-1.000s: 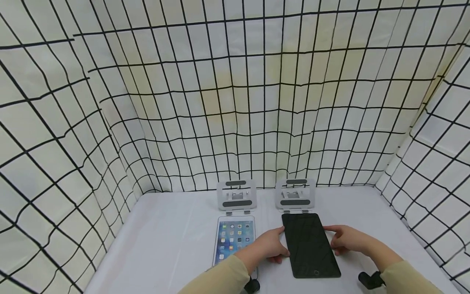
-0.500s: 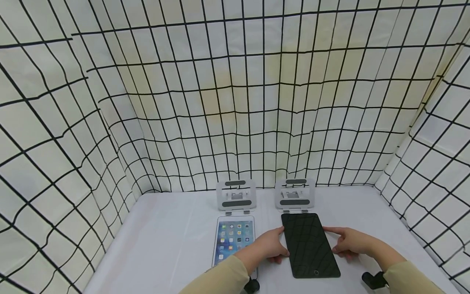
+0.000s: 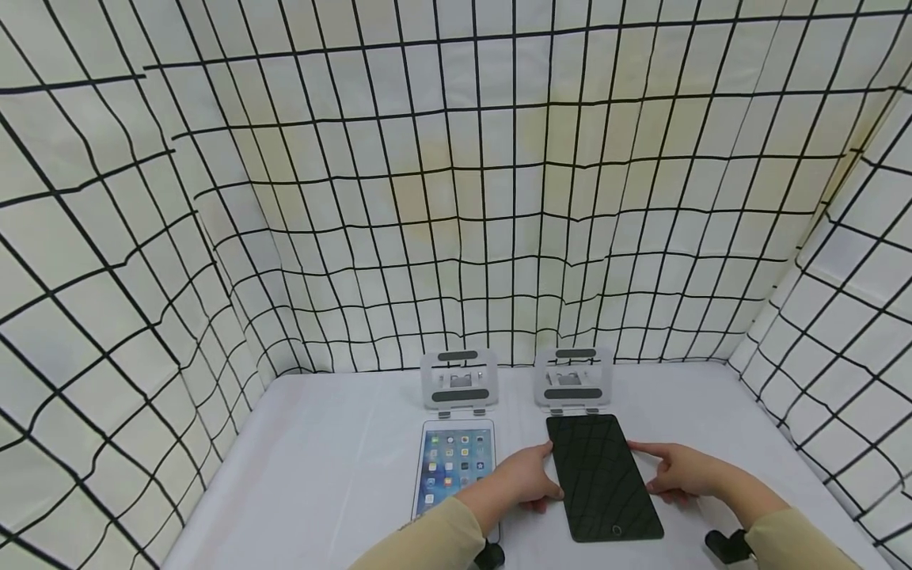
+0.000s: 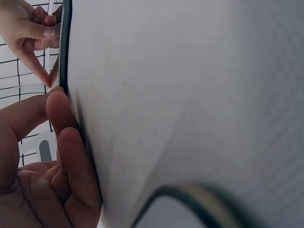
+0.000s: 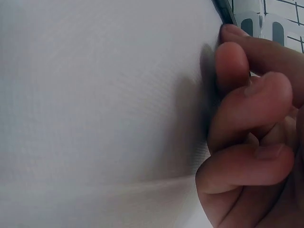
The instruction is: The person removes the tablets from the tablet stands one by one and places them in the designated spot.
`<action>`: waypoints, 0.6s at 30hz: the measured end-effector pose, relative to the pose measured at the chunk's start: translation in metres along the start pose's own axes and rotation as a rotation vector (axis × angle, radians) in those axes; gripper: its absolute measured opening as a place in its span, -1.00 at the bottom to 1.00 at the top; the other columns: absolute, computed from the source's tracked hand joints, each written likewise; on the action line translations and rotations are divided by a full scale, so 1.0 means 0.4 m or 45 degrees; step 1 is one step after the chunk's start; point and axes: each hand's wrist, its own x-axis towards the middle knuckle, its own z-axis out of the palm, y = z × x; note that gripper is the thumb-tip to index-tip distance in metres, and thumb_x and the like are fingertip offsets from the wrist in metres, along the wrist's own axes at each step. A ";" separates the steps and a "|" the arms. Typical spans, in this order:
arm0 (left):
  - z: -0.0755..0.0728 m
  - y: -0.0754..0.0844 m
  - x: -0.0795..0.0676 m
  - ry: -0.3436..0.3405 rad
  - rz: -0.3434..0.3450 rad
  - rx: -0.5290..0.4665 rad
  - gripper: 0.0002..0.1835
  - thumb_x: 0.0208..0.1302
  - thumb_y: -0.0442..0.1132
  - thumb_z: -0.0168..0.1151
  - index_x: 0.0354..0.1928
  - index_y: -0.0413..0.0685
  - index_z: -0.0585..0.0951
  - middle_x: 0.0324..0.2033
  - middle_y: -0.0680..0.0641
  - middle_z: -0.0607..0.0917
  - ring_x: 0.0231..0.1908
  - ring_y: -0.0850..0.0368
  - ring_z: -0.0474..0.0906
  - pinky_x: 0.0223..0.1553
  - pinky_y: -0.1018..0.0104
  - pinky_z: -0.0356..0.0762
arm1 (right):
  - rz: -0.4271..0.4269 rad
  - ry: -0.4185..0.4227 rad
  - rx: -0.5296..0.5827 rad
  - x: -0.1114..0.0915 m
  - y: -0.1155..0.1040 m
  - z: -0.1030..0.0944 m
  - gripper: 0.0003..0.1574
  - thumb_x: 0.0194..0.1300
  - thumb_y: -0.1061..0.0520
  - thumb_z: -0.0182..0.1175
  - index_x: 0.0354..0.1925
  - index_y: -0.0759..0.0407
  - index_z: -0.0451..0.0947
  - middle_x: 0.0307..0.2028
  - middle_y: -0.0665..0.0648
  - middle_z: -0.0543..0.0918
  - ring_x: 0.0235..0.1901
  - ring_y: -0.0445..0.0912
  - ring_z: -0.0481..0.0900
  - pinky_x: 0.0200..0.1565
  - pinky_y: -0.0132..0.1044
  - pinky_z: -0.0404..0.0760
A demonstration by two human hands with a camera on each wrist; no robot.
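Observation:
A black-faced tablet (image 3: 604, 479) lies face up on the white table, turned slightly askew. My left hand (image 3: 525, 479) touches its left edge with forefinger and thumb. At its right edge, the straight forefinger of my right hand (image 3: 687, 469) touches near the upper part, with the thumb by the side lower down. In the left wrist view, fingertips (image 4: 59, 102) meet the tablet's thin edge (image 4: 65, 42). The right wrist view has the other fingers (image 5: 251, 104) loosely bent beside the tablet's corner (image 5: 225, 10). Under my left forearm, a white tablet (image 3: 456, 455) with a lit screen is partly hidden.
Two whitish tablet stands, a left one (image 3: 460, 380) and a right one (image 3: 573, 380), are behind the tablets. A black-gridded white sheet (image 3: 499, 190) walls the back and sides. The white table (image 3: 321, 467) extends to the left.
My right hand has shifted slightly to the right, its forefinger still at the tablet's edge. The left hand and both tablets look unmoved.

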 end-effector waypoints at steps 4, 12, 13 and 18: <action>0.001 0.001 0.000 0.002 0.003 0.008 -0.15 -0.03 -0.20 0.41 0.35 -0.01 0.25 -0.79 -0.04 0.58 -0.80 0.14 0.46 -0.72 0.32 0.38 | -0.049 -0.043 -0.003 -0.003 0.010 -0.005 -0.03 0.05 0.07 0.33 0.37 0.07 0.14 -0.70 0.06 0.54 -0.76 -0.19 0.32 -0.67 -0.38 0.29; -0.001 0.003 -0.005 0.013 0.001 0.000 -0.16 -0.03 -0.20 0.41 0.34 0.00 0.26 -0.79 -0.04 0.57 -0.80 0.13 0.45 -0.72 0.32 0.37 | -0.091 -0.089 0.023 -0.009 0.012 -0.010 -0.04 0.08 0.01 0.31 0.38 0.10 0.12 -0.70 0.05 0.54 -0.77 -0.19 0.31 -0.68 -0.37 0.27; 0.000 0.003 -0.006 0.015 0.000 0.000 -0.16 -0.03 -0.20 0.41 0.34 0.00 0.26 -0.80 -0.04 0.57 -0.81 0.13 0.45 -0.73 0.32 0.37 | -0.091 -0.087 0.019 -0.010 0.010 -0.009 -0.04 0.08 0.02 0.31 0.38 0.10 0.12 -0.70 0.05 0.54 -0.78 -0.19 0.31 -0.68 -0.37 0.27; 0.001 0.002 -0.004 0.017 -0.004 0.004 -0.15 -0.03 -0.19 0.41 0.35 0.01 0.26 -0.80 -0.04 0.57 -0.81 0.14 0.45 -0.73 0.32 0.37 | -0.083 -0.072 0.003 -0.016 0.001 -0.005 -0.04 0.08 0.02 0.32 0.38 0.11 0.12 -0.70 0.05 0.53 -0.78 -0.20 0.31 -0.68 -0.38 0.28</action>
